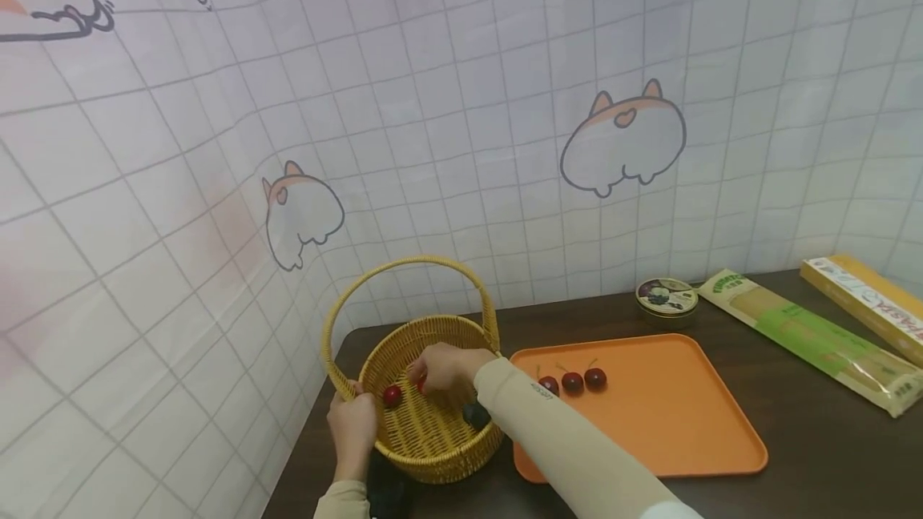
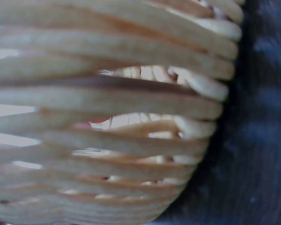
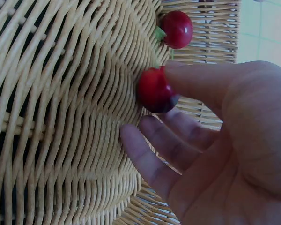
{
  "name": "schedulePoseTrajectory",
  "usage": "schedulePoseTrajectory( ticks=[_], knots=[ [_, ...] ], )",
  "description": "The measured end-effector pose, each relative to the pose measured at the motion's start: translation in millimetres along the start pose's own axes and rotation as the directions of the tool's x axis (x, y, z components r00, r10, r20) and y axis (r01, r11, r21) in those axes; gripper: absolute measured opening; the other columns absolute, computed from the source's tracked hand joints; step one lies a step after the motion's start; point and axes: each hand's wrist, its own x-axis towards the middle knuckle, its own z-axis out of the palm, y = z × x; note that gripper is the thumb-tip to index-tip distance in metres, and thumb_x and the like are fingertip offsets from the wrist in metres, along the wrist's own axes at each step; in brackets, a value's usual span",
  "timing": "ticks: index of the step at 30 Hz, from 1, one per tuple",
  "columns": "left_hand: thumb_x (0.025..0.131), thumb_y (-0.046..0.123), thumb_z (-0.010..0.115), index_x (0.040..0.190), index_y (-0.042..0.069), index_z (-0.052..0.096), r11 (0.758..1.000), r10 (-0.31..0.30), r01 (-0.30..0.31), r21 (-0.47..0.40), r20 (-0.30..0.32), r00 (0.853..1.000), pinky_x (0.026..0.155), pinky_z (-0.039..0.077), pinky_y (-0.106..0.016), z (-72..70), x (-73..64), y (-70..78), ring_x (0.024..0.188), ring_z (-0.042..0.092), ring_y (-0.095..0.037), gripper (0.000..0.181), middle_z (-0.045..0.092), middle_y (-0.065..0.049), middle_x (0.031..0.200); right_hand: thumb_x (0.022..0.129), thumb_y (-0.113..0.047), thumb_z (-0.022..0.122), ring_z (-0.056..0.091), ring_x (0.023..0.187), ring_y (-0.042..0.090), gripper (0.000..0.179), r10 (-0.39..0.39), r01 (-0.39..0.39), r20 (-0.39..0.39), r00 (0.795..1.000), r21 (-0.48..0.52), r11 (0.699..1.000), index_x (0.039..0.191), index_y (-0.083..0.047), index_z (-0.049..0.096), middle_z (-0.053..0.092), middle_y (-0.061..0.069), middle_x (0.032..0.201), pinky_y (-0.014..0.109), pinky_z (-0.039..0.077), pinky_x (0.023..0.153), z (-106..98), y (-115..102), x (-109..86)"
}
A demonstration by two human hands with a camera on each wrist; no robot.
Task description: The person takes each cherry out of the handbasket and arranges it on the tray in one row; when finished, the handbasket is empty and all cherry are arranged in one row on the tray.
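A round yellow wicker basket [image 1: 433, 467] with a tall hoop handle stands on the table. At its left side my left hand [image 1: 353, 427] grips the rim near the handle's foot. In the left wrist view only the basket's woven wall [image 2: 107, 103] fills the picture, and the hand is hidden. My right hand [image 1: 450, 367] reaches inside the basket. Its thumb and finger pinch a red cherry [image 3: 155, 91] low against the weave, while the other fingers are spread loosely below. Another red cherry [image 3: 177, 29] with a green stem lies in the basket beside it.
Right of the basket lies an orange tray [image 1: 671, 423] bearing three dark cherries [image 1: 572, 382] in a row; the right forearm crosses its corner. Behind are a round tin [image 1: 667, 299], a green pasta packet [image 1: 808, 335] and a yellow pasta box [image 1: 865, 295]. A patterned curtain hangs behind.
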Motion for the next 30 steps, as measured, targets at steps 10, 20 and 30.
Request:
schedulePoseTrajectory(
  ticks=[10,20,30],
  knots=[
    [0.078,0.001,0.045,0.075,0.009,0.045,1.0,0.009,-0.009,0.02,-0.005,1.0,0.048,0.03,-0.031,2.4,-1.2,0.3,0.053,0.035,-0.018,0.009,0.037,-0.002,0.063,0.085,-0.008,0.074,0.061,0.103,0.011,0.032,0.023,-0.023,0.01,1.0,-0.028,0.999,0.116,-0.014,0.07,0.067,-0.005,0.112,0.024,0.051,0.078,-1,-1,-5.7],
    [0.079,0.002,0.047,0.077,0.009,0.046,1.0,-0.005,0.005,0.026,-0.003,1.0,0.049,0.031,-0.032,1.6,-3.8,-3.7,0.055,0.037,-0.019,0.007,0.038,-0.003,0.064,0.089,-0.014,0.07,0.061,0.099,0.009,0.024,-0.066,0.066,-0.009,0.998,-0.043,0.997,0.112,-0.019,0.071,0.066,-0.007,0.109,0.025,0.05,0.078,-13,-9,-8.3],
    [0.078,0.002,0.047,0.077,0.009,0.047,0.999,0.011,-0.011,0.048,-0.011,1.0,0.053,0.033,-0.033,-1.1,2.0,-3.0,0.058,0.041,-0.021,0.006,0.041,-0.004,0.065,0.09,-0.007,0.064,0.059,0.096,0.006,0.03,-0.168,0.165,-0.102,0.98,-0.037,0.986,0.119,-0.015,0.068,0.066,-0.006,0.107,0.022,0.049,0.078,-40,-11,-23.0]
  ],
)
